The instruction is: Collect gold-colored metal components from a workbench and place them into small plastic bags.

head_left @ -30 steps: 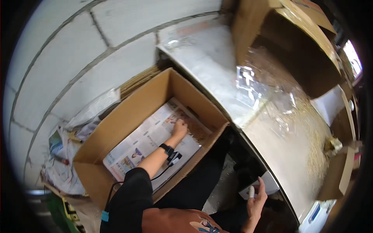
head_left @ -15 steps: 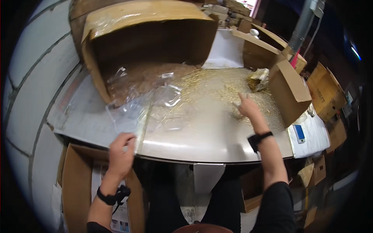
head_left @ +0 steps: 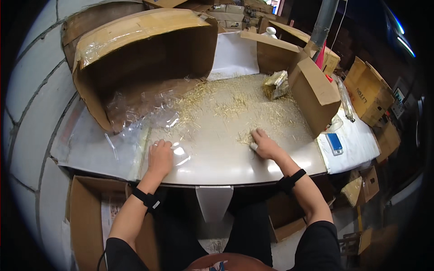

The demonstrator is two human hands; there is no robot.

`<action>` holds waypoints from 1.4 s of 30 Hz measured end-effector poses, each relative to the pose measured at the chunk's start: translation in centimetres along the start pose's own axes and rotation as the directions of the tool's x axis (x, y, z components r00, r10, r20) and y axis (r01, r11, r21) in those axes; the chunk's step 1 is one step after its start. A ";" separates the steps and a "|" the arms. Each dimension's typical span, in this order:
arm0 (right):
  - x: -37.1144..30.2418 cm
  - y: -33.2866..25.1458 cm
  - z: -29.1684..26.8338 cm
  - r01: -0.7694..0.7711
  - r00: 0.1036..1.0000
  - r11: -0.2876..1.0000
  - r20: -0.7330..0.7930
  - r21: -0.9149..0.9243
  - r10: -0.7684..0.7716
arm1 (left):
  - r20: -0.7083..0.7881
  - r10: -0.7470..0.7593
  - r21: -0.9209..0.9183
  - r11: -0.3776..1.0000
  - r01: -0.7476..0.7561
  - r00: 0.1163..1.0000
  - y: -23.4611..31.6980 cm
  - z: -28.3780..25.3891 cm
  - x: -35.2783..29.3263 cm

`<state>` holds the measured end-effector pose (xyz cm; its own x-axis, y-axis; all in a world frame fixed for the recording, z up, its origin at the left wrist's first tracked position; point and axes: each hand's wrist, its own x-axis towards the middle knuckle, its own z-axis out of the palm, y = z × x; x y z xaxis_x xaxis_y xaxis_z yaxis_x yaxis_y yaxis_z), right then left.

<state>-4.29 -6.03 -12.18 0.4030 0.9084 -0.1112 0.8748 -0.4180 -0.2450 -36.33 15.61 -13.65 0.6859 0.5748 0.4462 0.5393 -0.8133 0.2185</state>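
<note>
Nearest the person, below the front edge of the pale table [head_left: 217,162], an open cardboard box [head_left: 86,212] sits on the floor at the left with printed paper lying in it. On the table just past that edge, the left hand [head_left: 160,156] lies flat, fingers loosely together, on a sheet of clear crinkled plastic film [head_left: 135,122] and grips nothing. To its right the right hand [head_left: 264,144] rests knuckles-up with fingers curled at the near fringe of a scatter of thin golden straw-like slivers [head_left: 230,106]; whether it pinches any cannot be told. The smooth glossy strip of table between the hands is bare. Past the slivers, at the table's far left, a large cardboard box [head_left: 135,49] lies on its side, mouth toward the person, the film spilling from it. At the far right stands a smaller brown box [head_left: 314,92], with a crumpled golden foil bag [head_left: 275,83] just beside it. Right of the table, a blue-and-white card [head_left: 335,142] lies on white paper.
</note>
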 end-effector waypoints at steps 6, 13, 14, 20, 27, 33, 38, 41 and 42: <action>-1.7 -5.7 4.6 -0.129 0.972 0.991 -0.194 0.023 0.131 | -0.009 -0.502 -0.715 0.608 0.346 0.865 1.9 -1.6 -1.3; -4.3 -8.6 4.5 0.014 0.945 0.898 -0.298 0.440 0.131 | 0.360 -0.640 -0.909 -0.077 0.409 0.679 6.5 -4.2 -10.1; -5.0 -8.4 4.6 0.053 0.888 0.792 -0.391 0.609 0.242 | 0.380 -0.635 -0.905 -0.106 0.411 0.673 6.4 -4.4 -12.5; -5.1 -13.6 6.6 0.150 0.810 0.970 -0.587 0.193 -0.008 | 0.725 -0.530 -0.684 -0.480 0.550 0.439 4.6 -1.8 -25.4; -9.3 -18.5 9.1 0.091 0.917 0.988 -0.397 0.123 -0.035 | 0.891 -0.201 -0.439 -0.153 0.885 0.407 7.4 5.8 -25.6; -17.4 -16.7 3.9 0.288 0.846 0.841 -0.533 0.459 0.001 | 0.835 0.116 -0.535 -0.054 0.843 0.537 8.2 6.8 -21.9; -21.1 -13.3 10.2 -0.176 0.980 0.828 0.013 0.532 0.200 | 0.837 0.128 -0.526 -0.084 0.846 0.533 7.2 7.7 -21.5; -21.0 -13.2 15.6 -0.297 0.953 0.561 0.278 0.773 0.121 | 0.806 0.109 -0.529 -0.310 0.790 0.582 8.0 8.3 -22.1; -20.8 -13.8 16.3 -0.351 0.934 0.448 0.343 0.823 0.101 | 0.787 0.061 -0.522 -0.465 0.715 0.614 8.2 8.6 -22.3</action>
<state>-29.09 -19.11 -22.22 0.3723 0.8066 -0.4591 0.0290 -0.5045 -0.8629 -43.01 -3.13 -29.26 0.8382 0.3750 -0.3959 -0.0155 0.7421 0.6701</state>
